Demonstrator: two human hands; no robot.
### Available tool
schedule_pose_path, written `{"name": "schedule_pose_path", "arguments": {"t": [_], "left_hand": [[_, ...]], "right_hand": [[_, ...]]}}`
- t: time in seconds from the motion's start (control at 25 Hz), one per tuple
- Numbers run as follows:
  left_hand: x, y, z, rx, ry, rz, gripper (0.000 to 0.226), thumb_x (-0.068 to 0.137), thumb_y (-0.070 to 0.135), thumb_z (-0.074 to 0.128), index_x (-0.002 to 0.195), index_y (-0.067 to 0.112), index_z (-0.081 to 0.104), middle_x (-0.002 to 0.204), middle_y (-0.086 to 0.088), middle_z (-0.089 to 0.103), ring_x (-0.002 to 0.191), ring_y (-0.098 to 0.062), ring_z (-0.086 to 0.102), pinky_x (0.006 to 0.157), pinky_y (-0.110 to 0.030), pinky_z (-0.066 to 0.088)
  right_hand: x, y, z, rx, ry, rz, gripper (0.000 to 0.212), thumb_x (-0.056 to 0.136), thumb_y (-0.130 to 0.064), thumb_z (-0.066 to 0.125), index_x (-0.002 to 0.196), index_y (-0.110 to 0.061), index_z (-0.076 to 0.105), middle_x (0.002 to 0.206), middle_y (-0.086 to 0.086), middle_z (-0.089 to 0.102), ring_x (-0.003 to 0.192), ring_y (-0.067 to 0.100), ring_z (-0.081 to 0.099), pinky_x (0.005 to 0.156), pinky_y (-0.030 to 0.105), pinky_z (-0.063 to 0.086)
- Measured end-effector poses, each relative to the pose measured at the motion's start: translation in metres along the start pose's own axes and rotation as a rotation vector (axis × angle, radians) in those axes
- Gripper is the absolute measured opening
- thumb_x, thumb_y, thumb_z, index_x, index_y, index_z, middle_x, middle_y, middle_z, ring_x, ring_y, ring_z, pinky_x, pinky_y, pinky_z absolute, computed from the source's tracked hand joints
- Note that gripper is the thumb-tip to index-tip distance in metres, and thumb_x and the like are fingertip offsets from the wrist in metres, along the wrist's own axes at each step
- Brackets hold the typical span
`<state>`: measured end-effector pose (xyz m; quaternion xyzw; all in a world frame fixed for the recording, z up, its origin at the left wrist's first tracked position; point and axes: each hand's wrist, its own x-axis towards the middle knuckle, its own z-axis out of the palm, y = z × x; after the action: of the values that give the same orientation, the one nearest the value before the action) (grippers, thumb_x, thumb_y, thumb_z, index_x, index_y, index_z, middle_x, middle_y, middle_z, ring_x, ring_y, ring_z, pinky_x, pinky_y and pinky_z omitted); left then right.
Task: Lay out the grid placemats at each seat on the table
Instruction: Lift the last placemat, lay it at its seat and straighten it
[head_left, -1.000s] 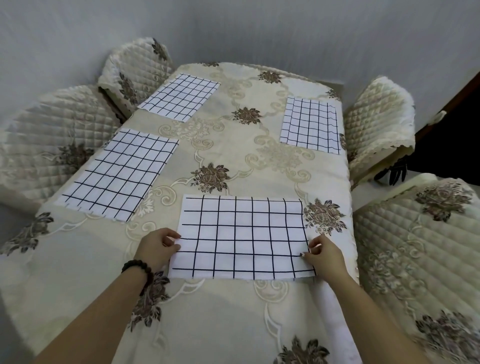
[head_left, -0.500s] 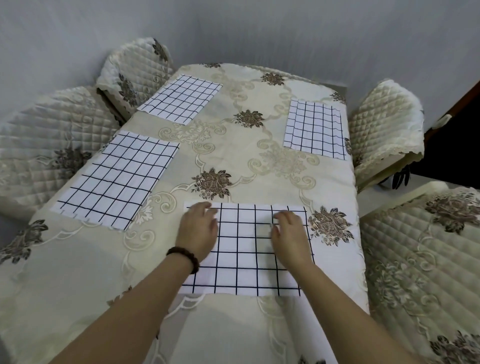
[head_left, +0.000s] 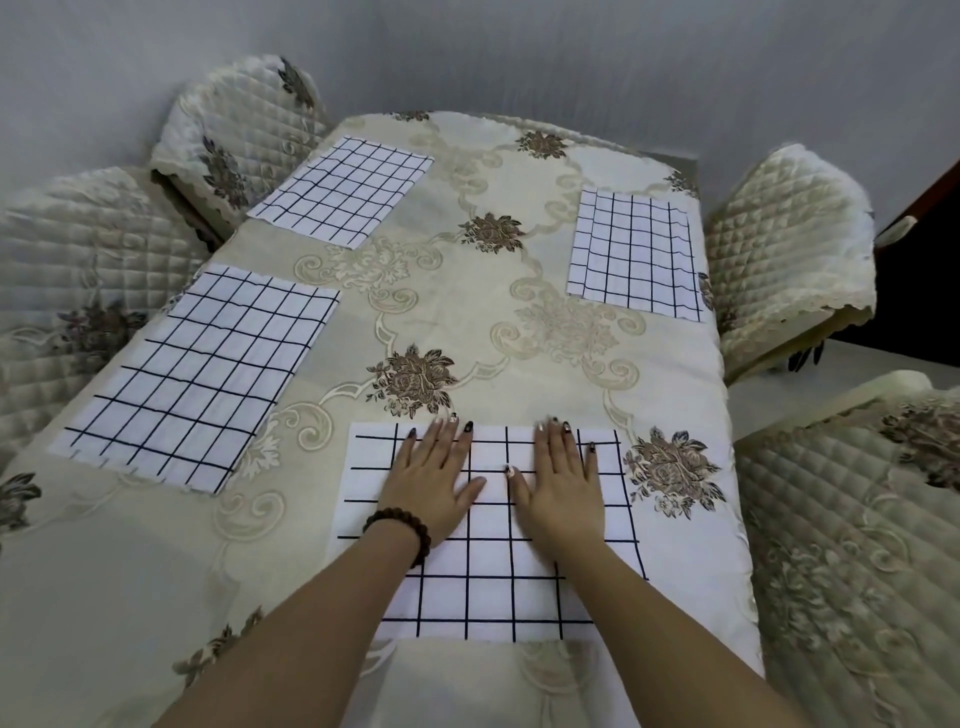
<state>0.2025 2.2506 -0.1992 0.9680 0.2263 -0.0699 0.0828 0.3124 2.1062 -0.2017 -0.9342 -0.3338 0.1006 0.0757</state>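
left hand (head_left: 432, 480): flat on near placemat (head_left: 488, 577), fingers straight and spread, holding nothing; bead bracelet (head_left: 402, 525) on wrist
right hand (head_left: 562, 480): flat on near placemat beside left hand, thumbs nearly touching, nothing held
near placemat: at table's (head_left: 467, 322) near edge, right of centre
left-near placemat (head_left: 197, 374): table's left side
left-far placemat (head_left: 343, 189): table's far-left corner
right-far placemat (head_left: 634, 252): table's right edge, far half
chairs: quilted covers, two on each side of the table

A second ago the left hand (head_left: 434, 480) and right hand (head_left: 558, 483) pinched the side edges of the near placemat (head_left: 488, 577). Now both lie flat on it, close together, fingers reaching its far edge. The placemat looks maybe a little smoother.
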Motion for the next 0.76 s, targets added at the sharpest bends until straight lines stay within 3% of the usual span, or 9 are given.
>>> {"name": "schedule_pose_path", "arguments": {"t": [0.24,0.32,0.4,0.48,0.6,0.68,0.76], "left_hand": [[-0.011,-0.057,-0.011,0.034,-0.005,-0.297,0.074,0.09,0.059,0.002,0.15,0.017,-0.008,0.16,-0.005,-0.007,0.147,-0.021,-0.01,0.118,-0.046,-0.007],[-0.022,-0.061,-0.022,-0.032,0.084,-0.365,0.068,0.096,0.05,0.012,0.151,0.012,-0.003,0.16,-0.009,-0.004,0.147,-0.023,-0.008,0.118,-0.047,-0.006],[-0.043,-0.045,-0.026,-0.047,0.235,-0.276,0.063,0.097,0.04,0.017,0.15,0.007,0.011,0.159,-0.012,0.008,0.147,-0.026,0.003,0.117,-0.045,-0.005],[-0.071,-0.018,-0.017,-0.01,0.266,-0.117,0.061,0.093,0.033,0.024,0.144,0.002,0.031,0.153,-0.014,0.029,0.143,-0.028,0.024,0.115,-0.044,0.005],[-0.1,0.009,0.008,-0.046,0.095,-0.063,0.056,0.096,0.032,0.021,0.133,0.004,0.051,0.141,-0.011,0.05,0.132,-0.026,0.046,0.111,-0.038,0.008],[-0.104,0.01,0.02,-0.089,0.048,-0.117,0.063,0.099,0.037,0.008,0.133,0.006,0.051,0.139,-0.009,0.053,0.13,-0.024,0.048,0.11,-0.035,0.007],[-0.104,0.007,0.025,-0.054,0.063,-0.147,0.064,0.098,0.041,0.008,0.136,0.009,0.047,0.141,-0.007,0.05,0.132,-0.023,0.045,0.111,-0.036,0.007]], "right_hand": [[-0.006,0.045,-0.026,-0.049,-0.103,0.11,0.072,0.094,-0.056,0.011,0.151,-0.017,-0.009,0.16,0.0,-0.014,0.147,0.016,-0.011,0.117,0.044,-0.009],[-0.009,0.038,-0.029,-0.004,-0.045,0.1,0.068,0.096,-0.049,0.014,0.151,-0.013,-0.003,0.161,0.003,-0.009,0.148,0.018,-0.007,0.118,0.046,-0.007],[-0.024,0.015,-0.026,0.025,0.129,0.004,0.067,0.093,-0.042,0.014,0.15,-0.008,0.012,0.16,0.007,0.006,0.148,0.022,0.004,0.118,0.044,-0.006],[-0.05,-0.016,-0.013,0.007,0.204,-0.114,0.062,0.09,-0.034,0.025,0.145,-0.005,0.031,0.154,0.011,0.03,0.145,0.024,0.019,0.116,0.043,0.002],[-0.082,-0.053,0.014,0.029,0.058,-0.175,0.056,0.087,-0.031,0.036,0.138,-0.009,0.046,0.146,0.006,0.046,0.138,0.021,0.034,0.112,0.041,0.007],[-0.09,-0.061,0.024,0.043,0.015,-0.15,0.055,0.087,-0.033,0.037,0.136,-0.01,0.05,0.144,0.003,0.047,0.133,0.02,0.045,0.111,0.04,0.007],[-0.091,-0.057,0.027,0.019,0.023,-0.111,0.057,0.09,-0.037,0.034,0.14,-0.011,0.045,0.148,0.002,0.041,0.136,0.019,0.041,0.112,0.04,0.004]]}}
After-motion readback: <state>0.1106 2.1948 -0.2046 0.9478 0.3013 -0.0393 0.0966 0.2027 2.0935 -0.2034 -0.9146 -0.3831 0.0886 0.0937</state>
